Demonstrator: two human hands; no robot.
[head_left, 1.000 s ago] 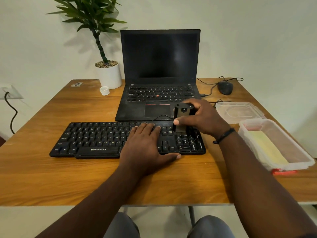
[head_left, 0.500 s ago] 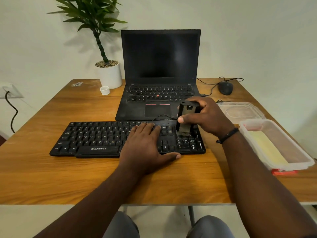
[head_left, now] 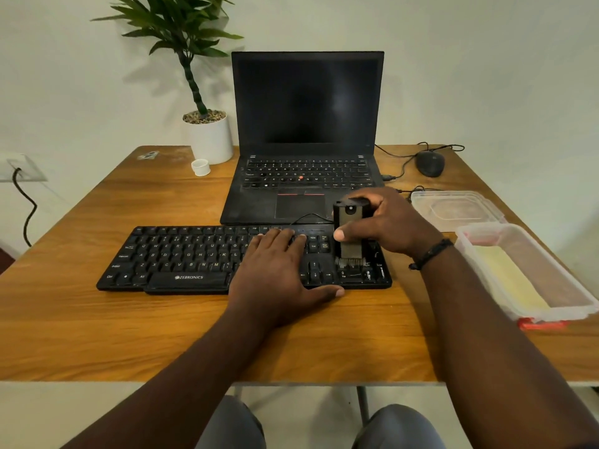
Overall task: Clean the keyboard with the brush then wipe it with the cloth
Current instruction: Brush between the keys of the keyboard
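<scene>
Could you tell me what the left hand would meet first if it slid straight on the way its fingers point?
Probably the laptop. The left hand lies flat on the keyboard, fingers pointing away from the person. Past the keyboard's far edge, its thin cable and the laptop's front edge come next; depth is unclear.

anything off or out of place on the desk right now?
Nothing stands out. The right hand holds the brush upright on the keyboard's number pad, and the left hand lies flat on the keys. The container sits open, its lid beside it.
</scene>
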